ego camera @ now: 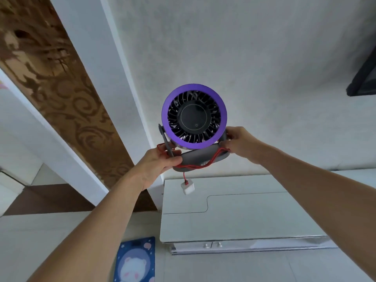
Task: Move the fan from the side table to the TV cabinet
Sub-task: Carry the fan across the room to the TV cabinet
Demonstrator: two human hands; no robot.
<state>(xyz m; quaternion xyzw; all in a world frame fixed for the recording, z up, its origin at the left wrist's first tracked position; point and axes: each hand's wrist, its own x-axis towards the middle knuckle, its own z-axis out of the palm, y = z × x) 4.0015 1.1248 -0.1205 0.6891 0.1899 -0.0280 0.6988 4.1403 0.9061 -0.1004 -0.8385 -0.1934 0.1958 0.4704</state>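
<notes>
The fingertips of the left hand (160, 159) are being hidden behind the fan (194, 117) base; the dark screen (364, 78) is being cut off by the right edge; the patterned mat (135, 261) is being cropped at the bottom.

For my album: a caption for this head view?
Both hands hold a purple fan above a white cabinet.

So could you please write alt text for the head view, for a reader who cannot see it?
Two hands, left and right, hold a purple fan by its grey base above a white cabinet. A red cord wraps the base, its white plug dangling.
</notes>
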